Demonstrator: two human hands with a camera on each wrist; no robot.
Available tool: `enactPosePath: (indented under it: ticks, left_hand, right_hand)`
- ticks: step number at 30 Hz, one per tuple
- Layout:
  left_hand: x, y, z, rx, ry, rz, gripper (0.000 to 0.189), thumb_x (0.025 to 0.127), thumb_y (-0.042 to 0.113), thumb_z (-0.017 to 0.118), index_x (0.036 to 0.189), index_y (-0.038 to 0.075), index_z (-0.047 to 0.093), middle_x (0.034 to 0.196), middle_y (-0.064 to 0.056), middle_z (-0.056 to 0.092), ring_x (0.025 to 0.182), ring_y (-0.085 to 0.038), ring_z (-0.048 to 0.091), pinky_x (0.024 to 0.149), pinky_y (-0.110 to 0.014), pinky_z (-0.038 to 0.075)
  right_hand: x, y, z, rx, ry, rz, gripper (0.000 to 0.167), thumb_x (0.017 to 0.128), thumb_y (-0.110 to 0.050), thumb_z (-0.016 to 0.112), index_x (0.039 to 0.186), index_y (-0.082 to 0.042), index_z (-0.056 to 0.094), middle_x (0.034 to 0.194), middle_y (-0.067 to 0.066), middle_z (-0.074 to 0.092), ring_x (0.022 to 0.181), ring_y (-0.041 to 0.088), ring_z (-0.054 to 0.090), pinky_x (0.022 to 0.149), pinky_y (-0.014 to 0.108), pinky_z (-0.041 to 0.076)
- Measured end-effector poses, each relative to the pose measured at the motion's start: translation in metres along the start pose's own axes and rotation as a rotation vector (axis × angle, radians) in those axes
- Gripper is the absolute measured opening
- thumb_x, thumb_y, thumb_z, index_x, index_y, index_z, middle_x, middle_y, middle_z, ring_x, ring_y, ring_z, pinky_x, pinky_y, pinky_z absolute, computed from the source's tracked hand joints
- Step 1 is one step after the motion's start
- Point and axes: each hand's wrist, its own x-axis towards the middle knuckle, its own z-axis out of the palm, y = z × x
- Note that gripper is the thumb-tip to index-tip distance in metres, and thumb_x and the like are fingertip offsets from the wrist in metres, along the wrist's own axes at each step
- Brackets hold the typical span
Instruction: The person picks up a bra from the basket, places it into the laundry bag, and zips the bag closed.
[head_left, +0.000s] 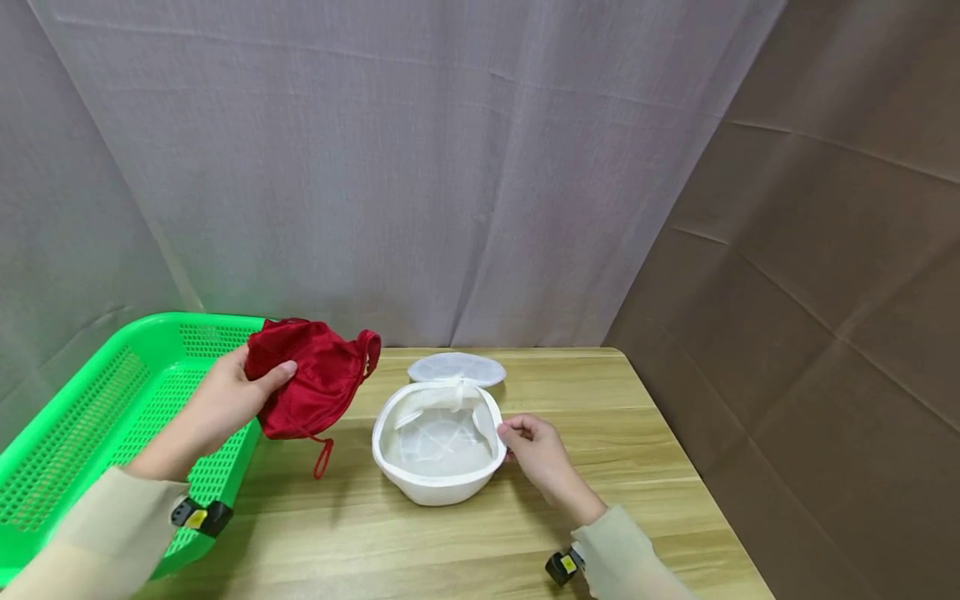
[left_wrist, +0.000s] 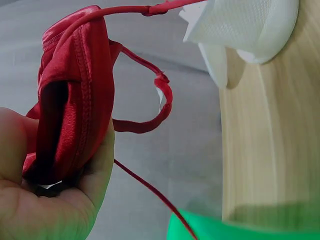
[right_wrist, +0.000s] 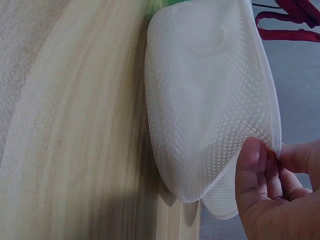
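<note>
My left hand (head_left: 232, 396) grips a folded red satin bra (head_left: 311, 379) in the air, over the right rim of the green basket. Its thin straps dangle loose, and in the left wrist view the bra (left_wrist: 85, 100) shows a dark fold opening towards the palm. On the table stands a white mesh laundry bag (head_left: 438, 492), its round lid (head_left: 457, 367) unzipped and tipped back behind it. Between thumb and fingers my right hand (head_left: 540, 454) pinches the zipped rim on the bag's right side. Mesh wall of the bag (right_wrist: 200, 110) fills the middle of the right wrist view.
A green perforated plastic basket (head_left: 75, 383) stands at the left of the wooden table (head_left: 600, 400). Grey cloth (head_left: 375, 167) hangs behind the table, and a brown cloth wall (head_left: 825, 292) rises along its right side.
</note>
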Motion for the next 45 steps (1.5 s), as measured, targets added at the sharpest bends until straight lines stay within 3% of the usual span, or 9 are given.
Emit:
enactPosePath:
  ticks: [11, 19, 35, 39, 45]
  left_hand:
    - [0.002, 0.005, 0.028, 0.015, -0.025, 0.038, 0.045, 0.095, 0.033, 0.062, 0.126, 0.003, 0.050, 0.105, -0.014, 0.063, 0.084, -0.022, 0.061, 0.069, -0.033, 0.054]
    - [0.007, 0.009, 0.049, -0.006, -0.037, 0.058, 0.045, 0.094, 0.032, 0.064, 0.129, 0.006, 0.052, 0.111, -0.012, 0.064, 0.090, -0.021, 0.062, 0.076, -0.034, 0.052]
    - [0.013, 0.004, 0.094, -0.086, -0.114, 0.073, 0.038, 0.095, 0.024, 0.064, 0.127, 0.006, 0.055, 0.113, -0.009, 0.065, 0.096, -0.021, 0.060, 0.083, -0.035, 0.050]
    - [0.014, 0.000, 0.108, -0.090, -0.134, 0.069, 0.038, 0.095, 0.022, 0.063, 0.128, 0.006, 0.055, 0.116, -0.009, 0.065, 0.100, -0.019, 0.060, 0.087, -0.037, 0.048]
    - [0.018, -0.005, 0.126, -0.037, -0.115, 0.078, 0.036, 0.095, 0.017, 0.062, 0.128, 0.006, 0.055, 0.116, -0.007, 0.065, 0.103, -0.019, 0.060, 0.092, -0.041, 0.046]
  right_hand:
    - [0.000, 0.001, 0.001, -0.010, 0.012, -0.006, 0.016, 0.096, -0.011, 0.059, 0.103, 0.002, 0.065, 0.094, 0.013, 0.065, 0.083, 0.021, 0.062, 0.081, 0.046, 0.054]
    - [0.000, 0.002, 0.001, 0.018, -0.005, -0.014, 0.015, 0.096, -0.007, 0.058, 0.104, 0.005, 0.064, 0.096, 0.015, 0.064, 0.086, 0.022, 0.064, 0.076, 0.031, 0.056]
    - [0.000, 0.003, -0.001, 0.011, -0.029, -0.032, 0.016, 0.096, -0.002, 0.057, 0.105, 0.010, 0.062, 0.092, 0.014, 0.064, 0.082, 0.019, 0.063, 0.075, 0.031, 0.056]
    - [-0.001, 0.003, -0.001, 0.022, -0.021, -0.039, 0.017, 0.096, -0.004, 0.058, 0.105, 0.008, 0.063, 0.094, 0.015, 0.064, 0.084, 0.020, 0.063, 0.076, 0.030, 0.056]
    - [-0.003, 0.002, 0.000, 0.038, -0.004, -0.044, 0.016, 0.095, -0.004, 0.059, 0.105, 0.008, 0.063, 0.094, 0.016, 0.064, 0.084, 0.021, 0.063, 0.076, 0.031, 0.056]
